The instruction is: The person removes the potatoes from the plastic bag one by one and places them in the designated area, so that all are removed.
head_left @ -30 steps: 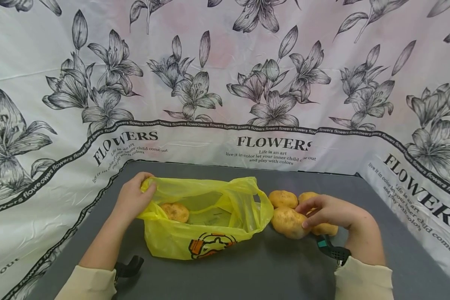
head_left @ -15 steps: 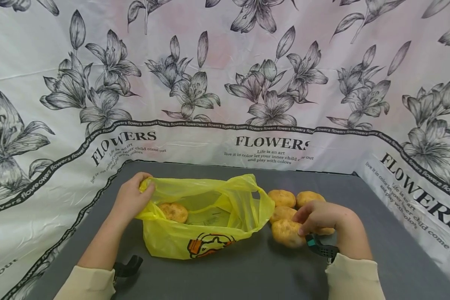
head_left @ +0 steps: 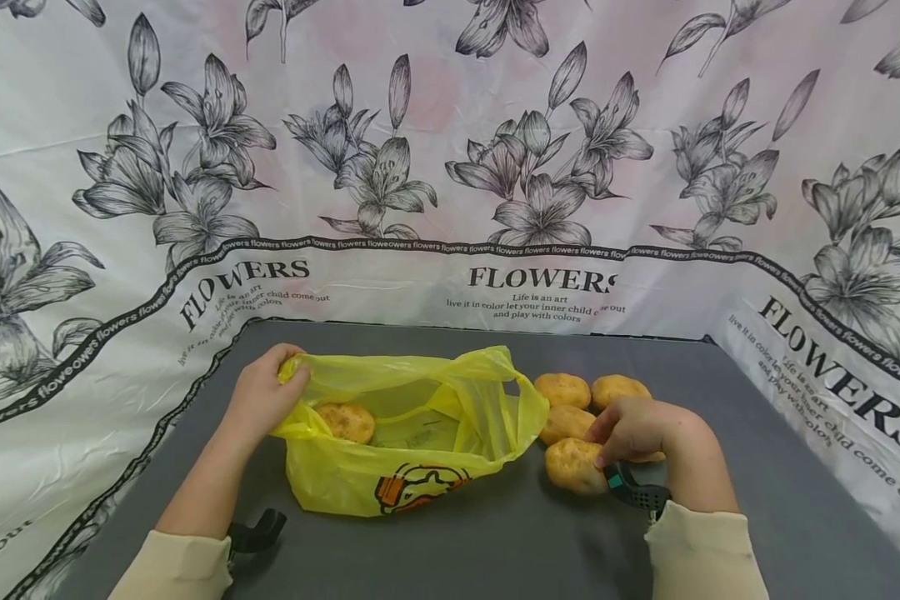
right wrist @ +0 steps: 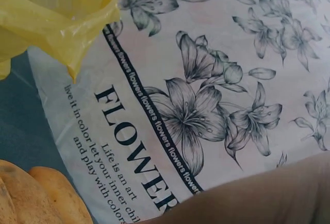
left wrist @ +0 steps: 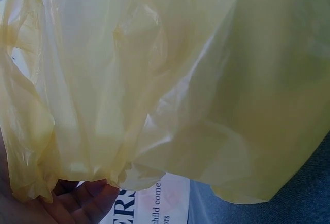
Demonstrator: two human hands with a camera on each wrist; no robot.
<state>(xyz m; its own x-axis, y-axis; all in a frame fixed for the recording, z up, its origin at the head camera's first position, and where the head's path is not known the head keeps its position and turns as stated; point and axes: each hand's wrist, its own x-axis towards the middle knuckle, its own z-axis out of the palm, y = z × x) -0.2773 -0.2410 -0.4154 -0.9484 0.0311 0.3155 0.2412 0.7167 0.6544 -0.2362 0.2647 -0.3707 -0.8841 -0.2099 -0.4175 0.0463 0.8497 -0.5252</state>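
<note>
My left hand [head_left: 268, 396] pinches the left rim of a yellow plastic bag [head_left: 337, 482], which stands open on the dark table with one potato [head_left: 348, 423] inside. In the left wrist view the bag [left wrist: 170, 90] fills most of the picture, and curled fingers [left wrist: 93, 198] grip its edge. To the right of the bag, my right hand [head_left: 641, 433] grips a potato [head_left: 572, 467] by its right side. Other potatoes [head_left: 567, 423] lie close behind it, one mostly hidden by the hand. The right wrist view shows potatoes [right wrist: 31, 195] at lower left; the hand's grip is out of sight.
The grey table [head_left: 450, 550] extends in front of the bag and to both sides. A white flower-printed sheet [head_left: 390, 292] hangs behind and around it. Two more potatoes [head_left: 621, 388] sit at the back of the group. Each wrist wears a dark camera strap [head_left: 258, 532].
My right hand has drawn the gripped potato a little toward me, apart from the ones behind it, then stayed nearly still. The left hand keeps its hold on the bag.
</note>
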